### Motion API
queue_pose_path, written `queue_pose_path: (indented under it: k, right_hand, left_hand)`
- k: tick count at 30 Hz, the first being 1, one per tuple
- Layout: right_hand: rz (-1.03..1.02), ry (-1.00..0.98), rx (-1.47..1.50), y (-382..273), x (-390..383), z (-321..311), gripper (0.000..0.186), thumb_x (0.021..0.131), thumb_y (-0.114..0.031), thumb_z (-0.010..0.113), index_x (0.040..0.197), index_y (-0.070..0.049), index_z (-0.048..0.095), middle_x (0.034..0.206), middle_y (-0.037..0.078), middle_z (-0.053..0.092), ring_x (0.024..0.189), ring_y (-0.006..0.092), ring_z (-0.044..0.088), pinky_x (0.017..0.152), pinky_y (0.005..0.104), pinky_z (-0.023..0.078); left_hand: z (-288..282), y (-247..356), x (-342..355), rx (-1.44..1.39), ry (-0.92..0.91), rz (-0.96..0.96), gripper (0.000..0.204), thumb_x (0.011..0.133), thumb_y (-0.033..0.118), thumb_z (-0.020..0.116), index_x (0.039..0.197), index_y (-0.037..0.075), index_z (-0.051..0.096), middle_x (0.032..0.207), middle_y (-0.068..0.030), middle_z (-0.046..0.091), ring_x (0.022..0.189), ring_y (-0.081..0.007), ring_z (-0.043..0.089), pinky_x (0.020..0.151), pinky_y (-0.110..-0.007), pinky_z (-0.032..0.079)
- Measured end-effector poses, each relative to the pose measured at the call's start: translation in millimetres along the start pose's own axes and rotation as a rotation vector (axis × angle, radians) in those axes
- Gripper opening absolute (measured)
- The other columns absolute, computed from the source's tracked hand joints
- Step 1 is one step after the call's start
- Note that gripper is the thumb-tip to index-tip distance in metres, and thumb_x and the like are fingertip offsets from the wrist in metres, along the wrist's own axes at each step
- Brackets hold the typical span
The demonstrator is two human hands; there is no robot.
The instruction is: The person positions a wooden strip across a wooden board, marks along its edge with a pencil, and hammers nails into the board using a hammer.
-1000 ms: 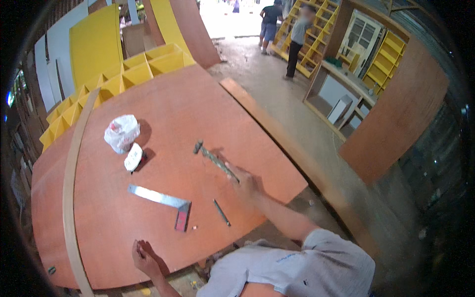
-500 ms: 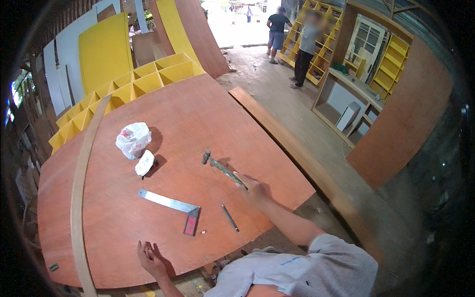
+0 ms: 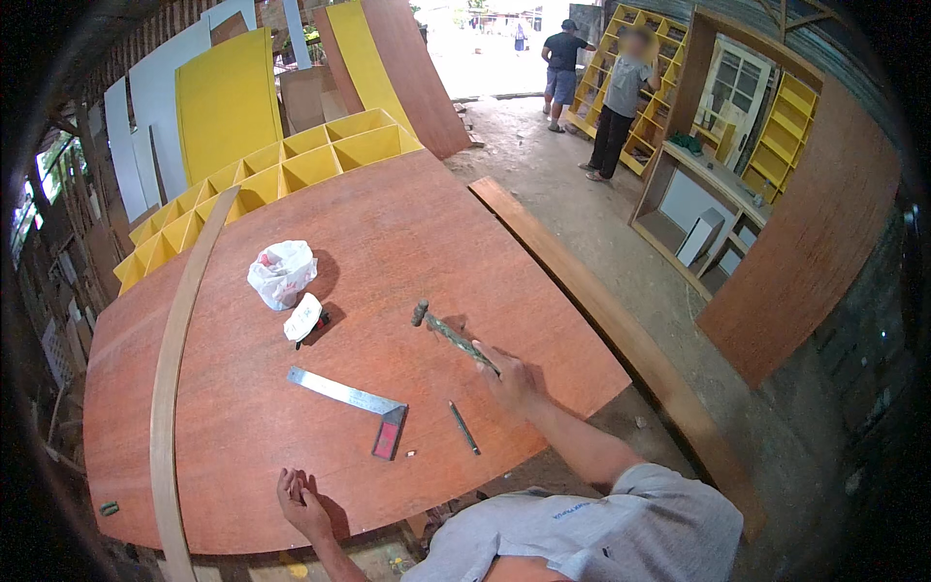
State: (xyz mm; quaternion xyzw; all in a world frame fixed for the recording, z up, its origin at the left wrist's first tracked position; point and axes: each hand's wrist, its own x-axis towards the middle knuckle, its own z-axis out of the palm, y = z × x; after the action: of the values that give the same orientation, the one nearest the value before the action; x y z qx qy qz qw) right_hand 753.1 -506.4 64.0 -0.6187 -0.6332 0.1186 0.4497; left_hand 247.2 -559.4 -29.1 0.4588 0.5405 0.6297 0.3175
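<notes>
In my right hand (image 3: pixel 509 381) is a hammer (image 3: pixel 449 336), gripped by its handle and held over the reddish plywood sheet (image 3: pixel 388 242), its head pointing away to the left. My left hand (image 3: pixel 304 504) is at the sheet's near edge with its fingers curled in; whatever they may hold is too small to make out. Between the hands lie a try square (image 3: pixel 349 395) with a metal blade, a dark pencil (image 3: pixel 464 428) and a tiny white piece (image 3: pixel 411 453). Farther off sit a white plastic bag (image 3: pixel 281 275) and a smaller white-topped object (image 3: pixel 304 318).
A long wooden strip (image 3: pixel 173 388) crosses the sheet's left side. Yellow compartment shelving (image 3: pixel 259 188) shows beyond the far edge, and a plank (image 3: pixel 582 310) runs along the right. Two people (image 3: pixel 618 102) stand near yellow shelves at the back. A cabinet frame (image 3: pixel 669 254) stands at right.
The whole view has shifted slightly, moving the scene to the right. My left hand's fingers have drawn closer together. The hammer stays in my right hand, in much the same pose.
</notes>
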Motion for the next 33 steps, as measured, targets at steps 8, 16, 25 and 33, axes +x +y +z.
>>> queue_pose_path:
  k: [8, 16, 25, 33]
  right_hand:
    - [0.013, -0.010, 0.031, 19, -3, 8, 0.047, 0.105, -0.015, 0.066, 0.152, -0.007, 0.061, 0.120, 0.026, 0.074, 0.111, 0.0424, 0.074, 0.092, 0.0494, 0.058]
    - [0.034, -0.030, -0.019, 13, -1, 6, 0.049, 0.104, -0.016, 0.068, 0.153, -0.013, 0.061, 0.121, 0.021, 0.076, 0.111, 0.0386, 0.075, 0.091, 0.0459, 0.060]
    - [0.119, -0.115, -0.204, -17, 3, -11, 0.049, 0.105, -0.017, 0.068, 0.153, -0.013, 0.062, 0.129, 0.020, 0.075, 0.116, 0.0387, 0.074, 0.094, 0.0460, 0.060]
    - [-0.037, 0.008, 0.016, 28, -1, 14, 0.047, 0.104, -0.015, 0.068, 0.151, -0.010, 0.064, 0.127, 0.021, 0.075, 0.113, 0.0392, 0.075, 0.092, 0.0467, 0.060]
  left_hand:
    - [3, -2, 0, -0.107, 0.039, -0.081, 0.047, 0.103, -0.017, 0.036, 0.141, 0.000, 0.058, 0.152, -0.0168, 0.056, 0.133, -0.0339, 0.065, 0.105, -0.050, 0.064]
    - [7, 7, 1, -0.006, 0.067, -0.018, 0.049, 0.101, -0.019, 0.036, 0.141, -0.001, 0.057, 0.171, -0.0144, 0.039, 0.144, -0.0345, 0.056, 0.104, -0.049, 0.064]
    - [1, 4, 0, -0.088, 0.080, -0.074, 0.041, 0.108, -0.010, 0.041, 0.146, 0.001, 0.054, 0.169, -0.0150, 0.040, 0.140, -0.0344, 0.059, 0.108, -0.050, 0.061]
    - [3, 3, 5, 0.106, 0.100, 0.012, 0.038, 0.111, -0.001, 0.055, 0.148, -0.003, 0.055, 0.137, -0.0192, 0.067, 0.122, -0.0280, 0.069, 0.104, -0.039, 0.061]
